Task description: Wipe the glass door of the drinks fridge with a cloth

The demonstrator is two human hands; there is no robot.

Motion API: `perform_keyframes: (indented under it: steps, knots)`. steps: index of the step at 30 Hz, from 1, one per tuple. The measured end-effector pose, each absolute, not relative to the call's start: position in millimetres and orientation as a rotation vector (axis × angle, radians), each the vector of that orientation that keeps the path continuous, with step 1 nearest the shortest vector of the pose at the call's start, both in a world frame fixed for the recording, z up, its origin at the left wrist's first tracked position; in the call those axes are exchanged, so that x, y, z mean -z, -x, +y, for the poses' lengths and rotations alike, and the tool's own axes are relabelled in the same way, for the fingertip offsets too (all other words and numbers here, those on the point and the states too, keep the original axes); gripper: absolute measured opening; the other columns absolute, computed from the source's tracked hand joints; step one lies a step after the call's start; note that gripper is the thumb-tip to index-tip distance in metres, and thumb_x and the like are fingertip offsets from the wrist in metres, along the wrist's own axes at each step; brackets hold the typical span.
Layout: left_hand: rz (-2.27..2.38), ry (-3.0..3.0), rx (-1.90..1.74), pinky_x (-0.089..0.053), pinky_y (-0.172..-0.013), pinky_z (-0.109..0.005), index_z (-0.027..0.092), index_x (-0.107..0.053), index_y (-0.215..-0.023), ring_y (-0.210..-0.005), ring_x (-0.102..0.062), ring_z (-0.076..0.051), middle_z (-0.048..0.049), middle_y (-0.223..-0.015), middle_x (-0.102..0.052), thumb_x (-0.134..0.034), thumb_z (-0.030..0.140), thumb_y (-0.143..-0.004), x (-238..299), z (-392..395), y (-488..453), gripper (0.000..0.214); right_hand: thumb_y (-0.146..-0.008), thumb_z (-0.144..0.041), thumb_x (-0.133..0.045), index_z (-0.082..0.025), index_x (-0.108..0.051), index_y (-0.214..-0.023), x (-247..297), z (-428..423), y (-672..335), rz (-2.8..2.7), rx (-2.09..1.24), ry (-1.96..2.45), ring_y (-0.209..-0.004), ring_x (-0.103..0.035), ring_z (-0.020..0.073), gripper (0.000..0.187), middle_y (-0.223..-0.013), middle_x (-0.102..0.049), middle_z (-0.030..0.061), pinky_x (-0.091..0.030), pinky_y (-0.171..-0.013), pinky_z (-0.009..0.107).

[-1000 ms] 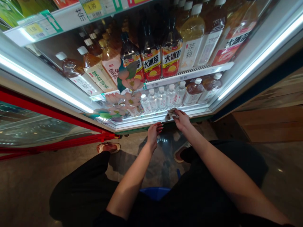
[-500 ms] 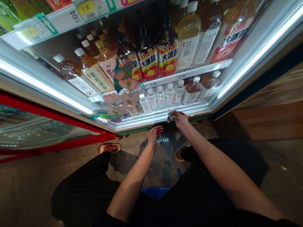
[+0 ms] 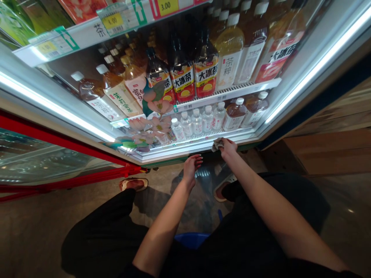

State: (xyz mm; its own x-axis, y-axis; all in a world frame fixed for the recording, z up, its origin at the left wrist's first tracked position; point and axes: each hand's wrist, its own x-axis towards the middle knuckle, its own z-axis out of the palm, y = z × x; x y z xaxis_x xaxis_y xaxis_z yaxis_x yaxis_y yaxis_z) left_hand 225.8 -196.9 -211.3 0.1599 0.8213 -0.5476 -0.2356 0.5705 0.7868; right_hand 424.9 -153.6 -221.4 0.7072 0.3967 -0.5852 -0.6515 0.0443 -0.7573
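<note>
My right hand (image 3: 229, 148) pinches a small crumpled greyish cloth (image 3: 217, 144) against the lower front edge (image 3: 203, 145) of a lit drinks fridge. To its left, my left hand (image 3: 191, 168) hangs just below that edge, its fingers loosely curled and apart, with nothing in them. Behind the fridge's glass front, a row of small clear bottles (image 3: 197, 122) stands on the bottom shelf above my hands. Dark iced tea bottles (image 3: 183, 79) with red and yellow labels fill the shelf over them.
Flower stickers (image 3: 158, 125) decorate the glass at left. A red-framed cooler (image 3: 101, 154) stands to the left, and cardboard boxes (image 3: 333, 152) to the right. Below, a blue plastic object (image 3: 193, 240) shows between my legs, over the grey floor (image 3: 162, 216).
My right hand has slid a little to the right along the fridge edge with the cloth. My left hand has shifted slightly right, and the view has tilted up slightly.
</note>
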Motion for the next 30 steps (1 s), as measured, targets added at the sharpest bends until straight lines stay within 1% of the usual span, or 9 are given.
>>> perform_keyframes:
  steps: [5, 9, 12, 14, 17, 20, 22, 26, 30]
  knots:
    - [1.190, -0.609, -0.829, -0.050, -0.071, -0.024, 0.017, -0.080, -0.100, -0.079, -0.074, -0.014, -0.0088, -0.100, -0.083, -0.072, 0.022, -0.084, 212.5, -197.1, -219.0, 0.019, -0.073, -0.009, -0.081, -0.025, -0.051, -0.079, 216.2, -153.2, -430.5, 0.271, -0.791, 1.294, -0.045, -0.060, 0.0088, 0.034, -0.056, -0.061, -0.0120, -0.051, -0.042, 0.016]
    - [1.193, -0.601, -0.823, -0.050, -0.072, -0.024, 0.018, -0.080, -0.101, -0.080, -0.074, -0.014, -0.0086, -0.101, -0.083, -0.074, 0.023, -0.084, 216.3, -199.2, -216.2, 0.018, -0.074, -0.011, -0.082, -0.025, -0.053, -0.083, 211.5, -155.2, -439.4, 0.238, -0.769, 1.273, -0.051, -0.066, 0.0106, 0.033, -0.062, -0.066, -0.0101, -0.054, -0.044, 0.017]
    - [1.188, -0.602, -0.813, -0.051, -0.073, -0.025, 0.018, -0.079, -0.102, -0.081, -0.075, -0.015, -0.0088, -0.102, -0.082, -0.074, 0.024, -0.084, 218.7, -201.9, -217.1, 0.019, -0.075, -0.015, -0.084, -0.025, -0.051, -0.082, 213.2, -156.6, -442.9, 0.212, -0.763, 1.275, -0.050, -0.065, 0.0111, 0.035, -0.061, -0.065, -0.0105, -0.055, -0.044, 0.018]
    - [1.186, -0.602, -0.810, -0.052, -0.073, -0.025, 0.018, -0.080, -0.102, -0.082, -0.075, -0.015, -0.0088, -0.103, -0.083, -0.073, 0.024, -0.084, 219.4, -203.0, -218.2, 0.019, -0.074, -0.017, -0.086, -0.026, -0.048, -0.079, 216.3, -156.9, -443.0, 0.198, -0.767, 1.285, -0.048, -0.063, 0.0109, 0.040, -0.059, -0.062, -0.0115, -0.054, -0.043, 0.019]
    - [1.190, -0.597, -0.811, -0.051, -0.072, -0.025, 0.018, -0.080, -0.102, -0.083, -0.075, -0.015, -0.0093, -0.103, -0.083, -0.070, 0.020, -0.085, 218.8, -202.9, -218.8, 0.020, -0.073, -0.018, -0.087, -0.026, -0.044, -0.076, 220.2, -156.8, -441.5, 0.200, -0.768, 1.312, -0.045, -0.058, 0.0105, 0.044, -0.056, -0.058, -0.0128, -0.049, -0.039, 0.018]
    - [1.194, -0.589, -0.820, -0.051, -0.072, -0.024, 0.018, -0.081, -0.101, -0.082, -0.075, -0.015, -0.0097, -0.103, -0.083, -0.067, 0.017, -0.085, 216.9, -201.1, -217.1, 0.021, -0.074, -0.012, -0.083, -0.026, -0.046, -0.076, 218.9, -156.4, -441.1, 0.229, -0.748, 1.330, -0.044, -0.056, 0.0094, 0.039, -0.054, -0.057, -0.0126, -0.046, -0.039, 0.016]
    - [1.194, -0.585, -0.828, -0.051, -0.071, -0.023, 0.018, -0.081, -0.100, -0.081, -0.075, -0.014, -0.0096, -0.103, -0.083, -0.067, 0.017, -0.085, 215.9, -199.8, -215.4, 0.021, -0.075, -0.010, -0.080, -0.025, -0.048, -0.077, 215.0, -156.5, -442.6, 0.236, -0.734, 1.325, -0.046, -0.058, 0.0093, 0.035, -0.056, -0.059, -0.0117, -0.049, -0.042, 0.016]
    - [1.188, -0.579, -0.838, -0.051, -0.071, -0.023, 0.018, -0.081, -0.101, -0.081, -0.074, -0.014, -0.0095, -0.102, -0.083, -0.068, 0.017, -0.084, 216.4, -199.1, -213.8, 0.021, -0.076, -0.011, -0.079, -0.024, -0.055, -0.081, 206.8, -158.2, -448.4, 0.202, -0.717, 1.301, -0.052, -0.063, 0.0100, 0.028, -0.062, -0.065, -0.0096, -0.053, -0.046, 0.017]
    - [1.174, -0.578, -0.830, -0.050, -0.071, -0.023, 0.018, -0.080, -0.101, -0.082, -0.075, -0.015, -0.0097, -0.102, -0.083, -0.070, 0.018, -0.083, 219.2, -201.9, -216.5, 0.021, -0.077, -0.014, -0.081, -0.023, -0.057, -0.083, 207.8, -160.1, -451.9, 0.178, -0.715, 1.300, -0.052, -0.063, 0.0098, 0.027, -0.063, -0.064, -0.0096, -0.053, -0.046, 0.017]
